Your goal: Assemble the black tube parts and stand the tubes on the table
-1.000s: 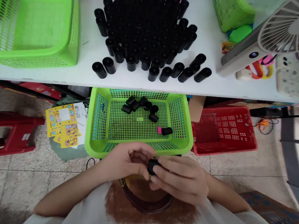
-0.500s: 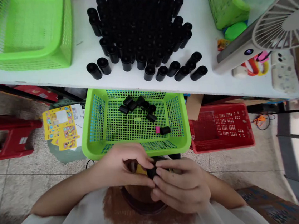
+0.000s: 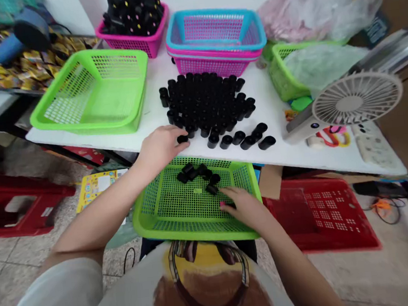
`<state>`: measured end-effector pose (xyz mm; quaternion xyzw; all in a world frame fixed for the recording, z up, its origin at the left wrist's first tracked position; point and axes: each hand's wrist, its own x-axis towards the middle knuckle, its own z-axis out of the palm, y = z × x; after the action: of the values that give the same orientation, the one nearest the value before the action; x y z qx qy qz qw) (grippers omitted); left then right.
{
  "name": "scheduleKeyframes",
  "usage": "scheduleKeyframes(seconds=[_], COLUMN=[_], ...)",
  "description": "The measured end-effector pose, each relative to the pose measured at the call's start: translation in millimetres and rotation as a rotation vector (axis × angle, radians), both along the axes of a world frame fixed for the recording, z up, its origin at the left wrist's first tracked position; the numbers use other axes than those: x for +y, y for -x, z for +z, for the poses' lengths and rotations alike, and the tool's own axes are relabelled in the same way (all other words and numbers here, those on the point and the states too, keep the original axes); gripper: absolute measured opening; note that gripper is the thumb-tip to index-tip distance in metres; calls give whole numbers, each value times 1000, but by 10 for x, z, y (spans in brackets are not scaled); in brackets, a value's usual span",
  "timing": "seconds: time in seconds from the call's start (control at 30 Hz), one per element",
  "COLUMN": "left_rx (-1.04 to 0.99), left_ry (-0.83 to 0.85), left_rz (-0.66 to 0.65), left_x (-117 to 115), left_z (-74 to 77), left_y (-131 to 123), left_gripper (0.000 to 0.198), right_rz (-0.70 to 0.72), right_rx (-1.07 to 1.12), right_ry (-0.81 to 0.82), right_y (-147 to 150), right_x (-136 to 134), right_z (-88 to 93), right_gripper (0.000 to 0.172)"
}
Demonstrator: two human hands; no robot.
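My left hand (image 3: 159, 146) rests on the white table's (image 3: 143, 138) front edge, fingers closed on a small black canister (image 3: 182, 138) at the near left of a dense cluster of upright black canisters (image 3: 206, 104). My right hand (image 3: 243, 208) reaches into the green basket (image 3: 168, 226) on my lap, fingers curled over a pink and black piece that is mostly hidden. Several loose black pieces (image 3: 197, 173) lie at the far side of that basket.
An empty green basket (image 3: 90, 94) sits at the table's left. Pink and blue baskets (image 3: 215, 38) stand behind the cluster, one pink basket (image 3: 133, 21) full of black parts. A white fan (image 3: 353, 101) stands at right. A red crate (image 3: 325, 215) is on the floor.
Both hands have left my chest, where they worked one black canister together. The left went up to the table, the right into the lap basket. The camera tilted upward.
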<state>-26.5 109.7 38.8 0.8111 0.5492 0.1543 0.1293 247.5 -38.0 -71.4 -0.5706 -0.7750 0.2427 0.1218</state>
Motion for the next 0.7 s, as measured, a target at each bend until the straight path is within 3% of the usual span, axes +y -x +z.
scheduleKeyframes(seconds=[0.07, 0.17, 0.27, 0.37, 0.43, 0.5, 0.57, 0.7], left_rx=[-10, -137, -225, -154, -90, -146, -299, -464], left_ry=[-1, -80, -211, -177, 53, 301, 499, 558], left_rz=[-5, -49, 59, 275, 406, 468, 377, 258], left_x=[27, -59, -298, -589, -749, -880, -995, -1178], left_z=[-43, -19, 71, 33, -119, -343, -579, -923], left_y=[-38, 36, 299, 685, 916, 1055, 1086, 959], left_gripper=[29, 35, 27, 31, 33, 54, 64, 73], right_rz=[-73, -318, -494, -538, -572, -612, -643, -649], right_rx=[74, 104, 186, 297, 394, 466, 491, 573], right_ry=[-168, -270, -77, 129, 185, 191, 182, 212], right_y=[-94, -309, -497, -597, -636, -675, -713, -719], right_x=[-25, -79, -165, -274, -340, -385, -409, -442], right_z=[45, 46, -53, -145, -154, -125, -81, 0], right_gripper=[38, 50, 70, 61, 54, 52, 52, 52])
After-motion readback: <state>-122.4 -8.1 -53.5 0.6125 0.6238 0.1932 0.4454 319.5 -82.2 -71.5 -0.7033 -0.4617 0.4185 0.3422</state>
